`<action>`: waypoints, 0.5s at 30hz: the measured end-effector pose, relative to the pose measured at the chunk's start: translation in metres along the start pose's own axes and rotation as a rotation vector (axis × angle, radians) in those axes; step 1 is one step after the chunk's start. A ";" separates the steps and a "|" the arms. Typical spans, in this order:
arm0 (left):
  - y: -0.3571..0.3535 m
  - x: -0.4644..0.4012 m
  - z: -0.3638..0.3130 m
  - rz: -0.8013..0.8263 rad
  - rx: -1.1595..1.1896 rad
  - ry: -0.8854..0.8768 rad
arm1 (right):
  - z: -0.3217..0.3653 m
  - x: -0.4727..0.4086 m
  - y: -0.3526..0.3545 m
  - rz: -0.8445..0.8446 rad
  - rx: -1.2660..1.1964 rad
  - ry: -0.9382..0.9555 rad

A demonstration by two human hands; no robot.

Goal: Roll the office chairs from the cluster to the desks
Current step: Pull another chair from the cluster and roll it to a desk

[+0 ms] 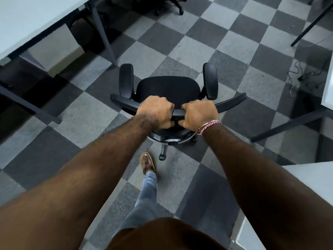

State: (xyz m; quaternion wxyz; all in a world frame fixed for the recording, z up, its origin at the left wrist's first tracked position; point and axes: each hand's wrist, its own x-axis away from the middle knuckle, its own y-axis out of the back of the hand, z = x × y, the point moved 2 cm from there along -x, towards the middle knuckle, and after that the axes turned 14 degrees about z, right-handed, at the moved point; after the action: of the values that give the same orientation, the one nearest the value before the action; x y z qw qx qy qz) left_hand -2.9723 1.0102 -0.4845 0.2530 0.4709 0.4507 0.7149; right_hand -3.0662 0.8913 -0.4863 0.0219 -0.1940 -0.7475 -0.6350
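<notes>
Hands on the backrest, office chair point(168, 91) mid-aisle between desks.

Both hands curl tight round the top edge of the chair's backrest point(126, 103), left hand point(155, 112) and right hand point(199, 114) side by side near its middle, equally near. The chair sits directly ahead on the checkered carpet, seat facing away, backrest running left to right. The white desk point(27, 24) lies ahead-left, so the coming push probably veers left.

Office: white tabletop point(27, 20) on dark legs, swivel chair point(168, 91), checkered carpet tiles point(225, 42), floor cables point(302, 76).
</notes>
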 end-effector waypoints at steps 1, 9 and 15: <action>0.005 -0.017 0.011 -0.009 -0.006 -0.005 | -0.007 -0.018 0.003 -0.005 -0.009 -0.010; 0.053 -0.146 0.105 -0.028 -0.012 -0.058 | -0.053 -0.162 0.037 0.008 -0.061 -0.078; 0.083 -0.226 0.168 -0.036 -0.033 -0.109 | -0.079 -0.254 0.060 0.019 -0.083 -0.105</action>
State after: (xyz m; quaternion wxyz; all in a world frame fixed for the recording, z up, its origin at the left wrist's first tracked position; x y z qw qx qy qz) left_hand -2.7189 0.8622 -0.4866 0.2976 0.4968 0.4327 0.6910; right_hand -2.8297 0.7563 -0.4852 -0.0194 -0.2350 -0.7187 -0.6541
